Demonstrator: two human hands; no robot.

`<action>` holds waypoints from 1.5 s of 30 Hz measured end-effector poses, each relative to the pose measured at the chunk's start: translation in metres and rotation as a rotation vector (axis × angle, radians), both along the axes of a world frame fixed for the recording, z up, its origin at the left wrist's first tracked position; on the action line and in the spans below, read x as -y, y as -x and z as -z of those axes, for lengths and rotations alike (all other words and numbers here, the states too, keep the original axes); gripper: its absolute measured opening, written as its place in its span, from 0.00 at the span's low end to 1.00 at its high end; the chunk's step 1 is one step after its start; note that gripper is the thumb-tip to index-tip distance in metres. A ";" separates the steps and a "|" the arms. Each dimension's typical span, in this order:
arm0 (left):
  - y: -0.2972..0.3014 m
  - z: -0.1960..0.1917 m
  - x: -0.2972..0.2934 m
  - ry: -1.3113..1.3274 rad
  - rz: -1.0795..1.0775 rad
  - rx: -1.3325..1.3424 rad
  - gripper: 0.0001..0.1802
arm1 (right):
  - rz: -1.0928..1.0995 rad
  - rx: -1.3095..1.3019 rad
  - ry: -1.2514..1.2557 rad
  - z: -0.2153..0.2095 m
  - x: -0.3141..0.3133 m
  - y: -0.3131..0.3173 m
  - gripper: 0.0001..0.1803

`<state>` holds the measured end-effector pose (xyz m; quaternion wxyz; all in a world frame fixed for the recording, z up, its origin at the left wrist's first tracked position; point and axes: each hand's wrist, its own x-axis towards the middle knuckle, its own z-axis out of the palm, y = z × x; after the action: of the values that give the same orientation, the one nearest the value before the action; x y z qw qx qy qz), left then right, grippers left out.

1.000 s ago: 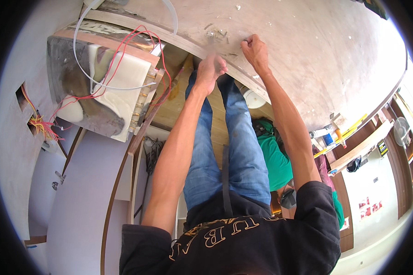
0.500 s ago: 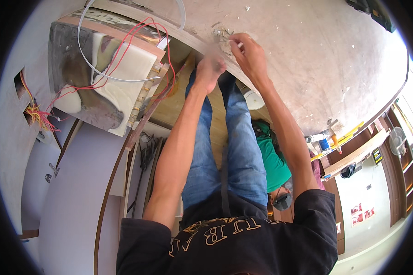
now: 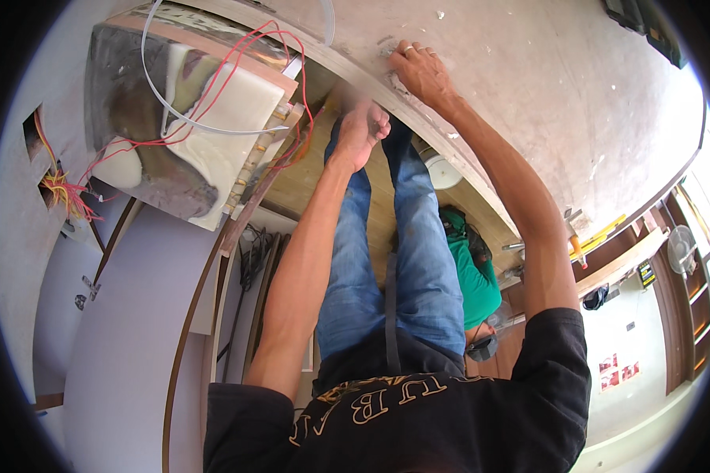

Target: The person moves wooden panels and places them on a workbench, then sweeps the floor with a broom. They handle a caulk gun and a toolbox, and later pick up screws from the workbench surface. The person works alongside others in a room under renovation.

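My right hand (image 3: 424, 77) rests on the large pale board (image 3: 544, 102) near its edge, back of the hand up. Rings show on its fingers, which bend down out of sight, so anything under them is hidden. A greyish rough patch (image 3: 386, 47) lies beside its fingertips. Just below the board's edge is my left hand (image 3: 361, 135), turned palm up, its fingers curled in. A blurred smear covers its far side, and I cannot make out what it holds, if anything.
At left, a box-like panel (image 3: 244, 102) carries loose red wires (image 3: 205, 87) and a curved white strip (image 3: 154, 87). A person in a green shirt (image 3: 473, 280) is below on the right. A round white bucket (image 3: 443, 171) stands on the floor. Tools lie along the board's right edge.
My right hand has gone from a pinch over the debris to lying lower on the board, back up. My left hand has curled its fingers more and dropped slightly from the edge.
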<state>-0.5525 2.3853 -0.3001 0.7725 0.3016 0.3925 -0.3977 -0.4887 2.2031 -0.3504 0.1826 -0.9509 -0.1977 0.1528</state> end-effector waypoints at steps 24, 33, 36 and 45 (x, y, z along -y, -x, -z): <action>-0.009 0.004 -0.005 0.022 0.094 0.027 0.23 | 0.564 -0.028 -0.386 0.014 0.015 0.024 0.13; -0.012 0.001 -0.002 0.002 0.125 0.010 0.23 | 1.338 -0.612 -1.403 0.016 0.026 0.028 0.12; -0.011 0.000 -0.001 -0.001 0.139 0.026 0.23 | 1.050 -0.532 -0.994 0.010 0.025 0.014 0.12; -0.013 0.001 -0.005 0.013 0.135 0.044 0.23 | 0.161 -0.054 -0.210 0.001 0.023 -0.002 0.11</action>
<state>-0.5391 2.3900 -0.3014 0.7543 0.3311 0.3517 -0.4446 -0.4869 2.1798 -0.3516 0.2981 -0.9349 -0.1304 0.1418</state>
